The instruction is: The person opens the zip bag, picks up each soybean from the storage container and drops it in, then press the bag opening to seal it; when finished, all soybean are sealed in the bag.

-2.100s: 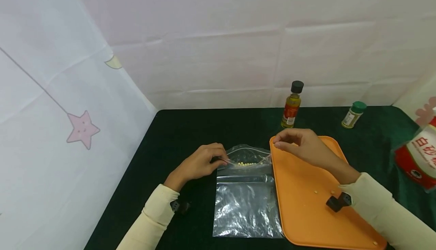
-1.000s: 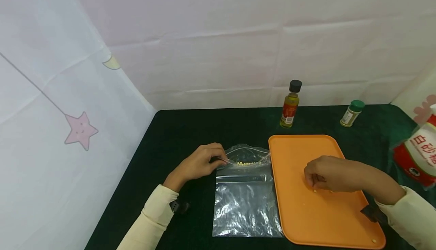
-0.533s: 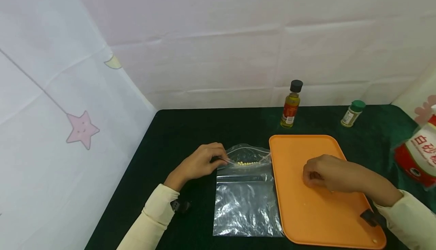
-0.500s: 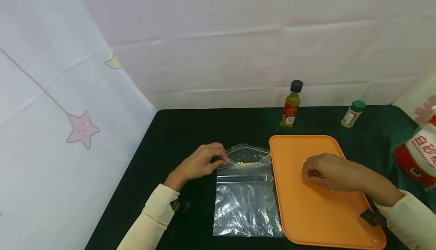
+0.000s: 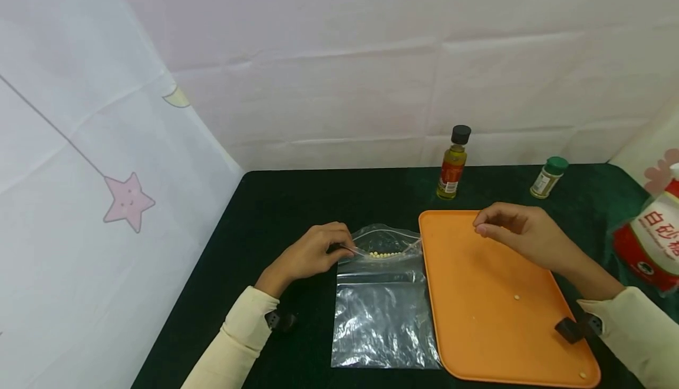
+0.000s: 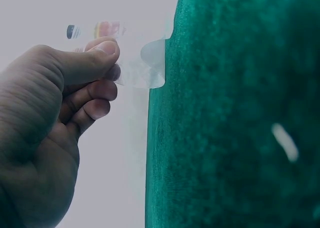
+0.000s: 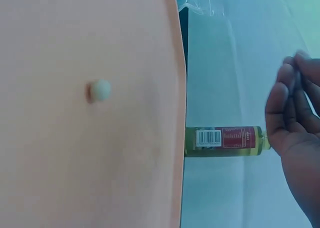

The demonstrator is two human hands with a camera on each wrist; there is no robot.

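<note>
A clear zip-lock bag (image 5: 386, 324) lies on the dark green table, its mouth gaping at the far end. Several small round pale-yellow soybeans (image 5: 384, 254) show inside it. At the left corner of the mouth, my left hand (image 5: 313, 250) pinches the bag's edge; the left wrist view shows thumb and forefinger together on the plastic. My right hand (image 5: 522, 233) is raised over the orange tray (image 5: 477, 342), thumb and forefinger pinched together on a soybean that the fingertips hide. One soybean (image 5: 517, 297) lies mid-tray, another (image 5: 582, 375) near its front right corner.
Behind the tray stand an oil bottle (image 5: 452, 168) with a black cap and a small green-lidded jar (image 5: 549, 178). A red and white sugar bag (image 5: 652, 236) is at the right. A pale cloth backdrop (image 5: 339, 71) rises behind the table.
My right hand went from above the tray's far left edge down to its middle, then rose again. The soybean it reached there is gone from the tray. My left hand stays put.
</note>
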